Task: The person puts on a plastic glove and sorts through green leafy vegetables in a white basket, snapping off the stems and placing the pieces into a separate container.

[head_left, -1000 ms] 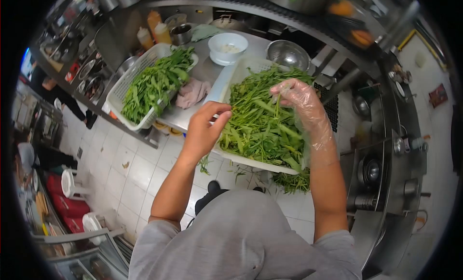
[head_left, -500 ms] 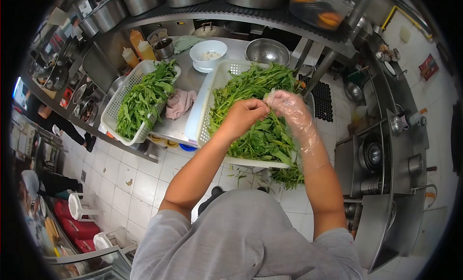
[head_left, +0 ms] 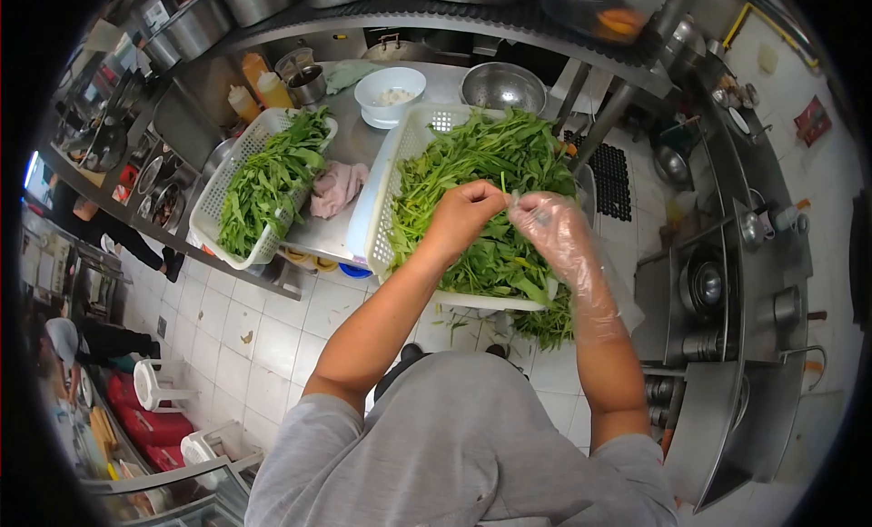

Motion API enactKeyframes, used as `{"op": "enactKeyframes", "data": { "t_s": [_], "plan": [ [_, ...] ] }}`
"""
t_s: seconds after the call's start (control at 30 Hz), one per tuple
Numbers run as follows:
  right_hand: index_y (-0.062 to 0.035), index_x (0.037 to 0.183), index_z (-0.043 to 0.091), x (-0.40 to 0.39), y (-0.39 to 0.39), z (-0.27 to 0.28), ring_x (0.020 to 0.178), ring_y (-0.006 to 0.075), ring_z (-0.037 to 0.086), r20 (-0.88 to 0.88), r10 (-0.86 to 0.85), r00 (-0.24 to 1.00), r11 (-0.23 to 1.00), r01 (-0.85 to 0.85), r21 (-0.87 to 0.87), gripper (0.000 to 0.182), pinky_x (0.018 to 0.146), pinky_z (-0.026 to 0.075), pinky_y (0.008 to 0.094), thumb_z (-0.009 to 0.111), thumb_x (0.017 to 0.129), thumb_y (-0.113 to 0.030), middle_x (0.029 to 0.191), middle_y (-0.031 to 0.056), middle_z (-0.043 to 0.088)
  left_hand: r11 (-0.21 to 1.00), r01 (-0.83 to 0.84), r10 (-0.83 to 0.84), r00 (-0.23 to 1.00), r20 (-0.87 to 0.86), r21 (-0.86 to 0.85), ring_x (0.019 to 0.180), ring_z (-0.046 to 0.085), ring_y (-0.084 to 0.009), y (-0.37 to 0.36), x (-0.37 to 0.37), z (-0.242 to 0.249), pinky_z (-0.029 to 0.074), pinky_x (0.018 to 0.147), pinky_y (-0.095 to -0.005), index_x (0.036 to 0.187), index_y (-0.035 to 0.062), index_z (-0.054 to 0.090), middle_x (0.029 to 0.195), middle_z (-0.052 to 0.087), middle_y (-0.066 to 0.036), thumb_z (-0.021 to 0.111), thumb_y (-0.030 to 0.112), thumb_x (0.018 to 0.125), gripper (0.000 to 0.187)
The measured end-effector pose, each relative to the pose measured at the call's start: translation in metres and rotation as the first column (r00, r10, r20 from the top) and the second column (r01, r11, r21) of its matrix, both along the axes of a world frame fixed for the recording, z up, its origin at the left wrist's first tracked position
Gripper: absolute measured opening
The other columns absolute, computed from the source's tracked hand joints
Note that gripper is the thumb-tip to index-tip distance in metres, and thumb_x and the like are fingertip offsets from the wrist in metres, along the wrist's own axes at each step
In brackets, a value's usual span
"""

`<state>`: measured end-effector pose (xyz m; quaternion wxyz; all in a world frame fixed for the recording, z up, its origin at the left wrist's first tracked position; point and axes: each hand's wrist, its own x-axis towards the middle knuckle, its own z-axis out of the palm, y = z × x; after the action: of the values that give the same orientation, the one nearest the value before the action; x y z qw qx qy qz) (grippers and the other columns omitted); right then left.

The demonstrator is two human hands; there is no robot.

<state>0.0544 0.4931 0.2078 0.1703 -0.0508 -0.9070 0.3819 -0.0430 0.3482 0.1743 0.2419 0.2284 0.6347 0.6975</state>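
Leafy greens with long stems, like water spinach (head_left: 436, 186), are heaped in a large white perforated basket (head_left: 380, 227). Over the heap, my bare left hand (head_left: 463, 220) is closed in a pinch, with a short green stem (head_left: 503, 178) rising at its fingertips. My right hand (head_left: 549, 225), in a clear loose plastic glove, is also pinched, its fingertips close beside the left ones. Whatever lies between the gloved fingers is hidden. More greens (head_left: 272, 182) fill a smaller white basket (head_left: 218, 220) to the left.
Between the baskets lies a pink cloth (head_left: 338, 189). Behind are a white bowl (head_left: 391, 93) with pale pieces, a steel colander (head_left: 502, 87) and sauce bottles (head_left: 272, 89). A shelf (head_left: 409, 20) crosses above. Greens (head_left: 545, 327) hang below the basket's near right edge. Another person (head_left: 100, 341) bends at far left.
Both hands have shifted slightly, the gloved one lower and nearer me, its plastic now flaring out at the wrist. A stem now stands up at the left fingertips.
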Motion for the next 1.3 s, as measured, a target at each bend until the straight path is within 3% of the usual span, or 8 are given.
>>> {"op": "enactKeyframes", "data": {
  "t_s": [0.2,0.27,0.67,0.93,1.0,1.03,1.13,1.3],
  "plan": [
    [-0.0043,0.092,0.066,0.008,0.006,-0.027,0.080,0.0303,0.064,-0.159,-0.094,0.983,0.993,0.081,-0.086,0.015,0.073,0.050,0.0374,0.065,0.081,-0.015,0.087,0.0142,0.066,0.994,-0.107,0.106,0.964,-0.244,0.011,0.070,0.053,-0.0101,0.029,0.018,-0.003,0.043,0.066,-0.0246,0.081,0.0023,0.066,0.078,0.061,-0.002,0.063,0.012,0.080,0.011],
    [-0.0051,0.092,0.067,0.014,0.013,-0.036,0.079,0.0298,0.064,-0.345,-0.138,0.929,0.957,0.214,0.195,0.014,0.071,0.051,0.0372,0.064,0.080,-0.011,0.088,0.0140,0.066,0.990,-0.130,0.138,0.934,-0.330,0.045,0.071,0.052,-0.0092,0.046,0.026,-0.011,0.043,0.065,-0.0246,0.079,0.0031,0.060,0.075,0.057,-0.001,0.064,0.010,0.079,0.008],
    [0.0009,0.088,0.065,0.090,0.045,-0.011,0.067,0.0116,0.055,0.242,-0.270,0.932,0.946,0.304,-0.116,0.021,0.063,0.045,0.0291,0.063,0.086,-0.020,0.074,0.0076,0.062,0.953,0.201,-0.234,0.964,0.130,0.226,0.077,0.055,-0.0093,0.090,0.072,-0.021,0.046,0.069,-0.0242,0.107,0.0011,0.064,0.086,0.060,-0.003,0.063,0.010,0.084,0.024],
    [0.0021,0.082,0.064,0.116,0.089,-0.054,0.068,0.0130,0.056,0.086,-0.347,0.934,0.903,0.357,-0.240,0.020,0.065,0.044,0.0264,0.059,0.087,-0.016,0.076,0.0056,0.062,0.967,0.148,-0.079,0.948,-0.307,0.209,0.075,0.054,-0.0156,0.100,0.113,-0.019,0.045,0.068,-0.0277,0.083,0.0011,0.060,0.084,0.054,-0.006,0.065,0.008,0.081,0.008],
    [0.0010,0.084,0.063,0.117,0.101,-0.061,0.071,0.0133,0.055,-0.184,-0.458,0.870,0.720,0.241,-0.651,0.015,0.068,0.044,0.0256,0.059,0.087,-0.013,0.079,0.0048,0.060,0.971,0.146,-0.087,0.954,-0.285,0.192,0.075,0.054,-0.0185,0.102,0.126,-0.015,0.044,0.068,-0.0288,0.085,0.0011,0.061,0.086,0.054,-0.008,0.064,0.007,0.082,0.008],
    [-0.0005,0.089,0.062,0.116,0.107,-0.063,0.072,0.0130,0.053,-0.040,-0.643,0.765,0.411,0.300,-0.861,0.015,0.068,0.044,0.0261,0.059,0.088,-0.015,0.077,0.0048,0.056,0.980,0.148,-0.084,0.915,-0.393,0.135,0.079,0.057,-0.0237,0.105,0.127,-0.018,0.047,0.071,-0.0321,0.089,0.0004,0.061,0.089,0.057,-0.010,0.064,0.006,0.082,0.010],
    [-0.0006,0.095,0.060,0.131,0.119,-0.053,0.070,0.0127,0.051,-0.114,-0.803,0.585,0.369,0.338,-0.866,0.019,0.066,0.043,0.0265,0.057,0.090,-0.019,0.076,0.0042,0.055,0.985,-0.065,0.154,0.743,-0.651,0.160,0.087,0.058,-0.0296,0.107,0.125,-0.029,0.049,0.075,-0.0350,0.093,-0.0005,0.061,0.093,0.058,-0.011,0.062,0.005,0.083,0.012],
    [-0.0034,0.095,0.061,0.182,0.150,-0.074,0.065,0.0083,0.046,-0.124,-0.754,0.645,0.479,0.411,-0.776,0.018,0.057,0.038,0.0222,0.059,0.089,-0.020,0.072,-0.0006,0.050,0.924,-0.002,-0.340,0.450,-0.826,-0.381,0.087,0.060,-0.0295,0.007,0.047,-0.008,0.052,0.073,-0.0380,0.095,0.0045,0.063,0.090,0.058,-0.011,0.061,0.004,0.076,0.019]
  ]
}}
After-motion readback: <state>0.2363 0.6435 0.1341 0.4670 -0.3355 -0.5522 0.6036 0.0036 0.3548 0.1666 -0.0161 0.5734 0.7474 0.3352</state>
